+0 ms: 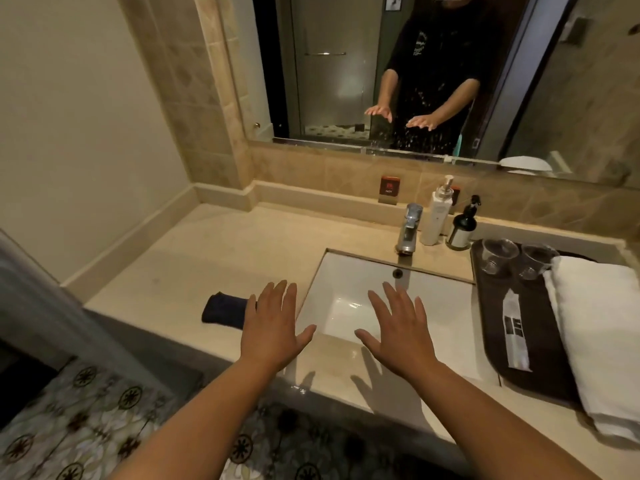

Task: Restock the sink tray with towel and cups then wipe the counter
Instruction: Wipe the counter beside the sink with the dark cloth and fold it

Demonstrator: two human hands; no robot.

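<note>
Tray looks restocked; the wiping seems not yet done.
Both grips are released and empty: left hand and right hand hover flat above the worktop. A dark cloth lies just left of the left hand. Far right of the right hand, the tray holds a white towel and, behind it, two cups.

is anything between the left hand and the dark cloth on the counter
Nothing visible. The left hand hovers open right beside the dark cloth, its edge overlapping the cloth's near end in this view. The counter around the cloth is bare.
</note>
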